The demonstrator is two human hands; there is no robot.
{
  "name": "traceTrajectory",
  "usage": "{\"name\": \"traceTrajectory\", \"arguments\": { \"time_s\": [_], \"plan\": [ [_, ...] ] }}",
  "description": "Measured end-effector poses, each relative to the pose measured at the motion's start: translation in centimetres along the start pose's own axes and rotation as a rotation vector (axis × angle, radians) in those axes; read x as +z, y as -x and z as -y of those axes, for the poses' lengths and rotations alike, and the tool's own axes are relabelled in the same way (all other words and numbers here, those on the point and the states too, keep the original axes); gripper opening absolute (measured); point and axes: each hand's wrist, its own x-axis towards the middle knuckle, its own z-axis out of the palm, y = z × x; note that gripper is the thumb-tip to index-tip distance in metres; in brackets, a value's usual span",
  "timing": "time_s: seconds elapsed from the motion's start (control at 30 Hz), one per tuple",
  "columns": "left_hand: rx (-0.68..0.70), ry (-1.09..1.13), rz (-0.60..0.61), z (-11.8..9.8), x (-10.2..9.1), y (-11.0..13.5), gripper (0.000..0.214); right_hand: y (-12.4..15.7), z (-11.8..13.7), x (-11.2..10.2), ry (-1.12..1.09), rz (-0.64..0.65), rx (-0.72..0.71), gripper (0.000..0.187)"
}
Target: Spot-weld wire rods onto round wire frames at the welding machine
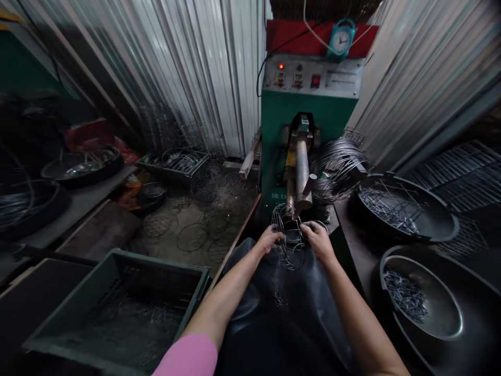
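My left hand (269, 239) and my right hand (319, 239) both grip a round wire frame (290, 236) made of thin steel rings. They hold it up against the metal arm (301, 169) of a green welding machine (303, 120). Fingers of both hands are curled around the wires. A black apron (282, 318) covers my lap below the hands.
Two dark basins (407, 209) (426, 303) with short wire pieces stand at the right, a stack of wire rings (338, 167) beside the machine. A green crate (121, 308) sits at lower left. Loose rings litter the floor (191, 230). Corrugated metal walls enclose the space.
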Motion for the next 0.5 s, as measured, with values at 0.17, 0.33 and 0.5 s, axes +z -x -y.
{"name": "traceTrajectory", "arguments": {
  "time_s": [0.17, 0.33, 0.5],
  "plan": [
    [-0.056, 0.01, 0.092, -0.4, 0.1, 0.0, 0.051, 0.0, 0.2, -0.1, 0.001, 0.013, 0.025, 0.036],
    [-0.074, 0.032, 0.06, 0.0, -0.1, 0.1, 0.047, 3.5, -1.2, -1.5, -0.066, 0.13, 0.1, 0.034],
    [-0.119, 0.111, 0.032, 0.6, 0.1, 0.4, 0.029, 4.6, -1.2, -1.3, -0.033, 0.144, 0.07, 0.027]
  ]
}}
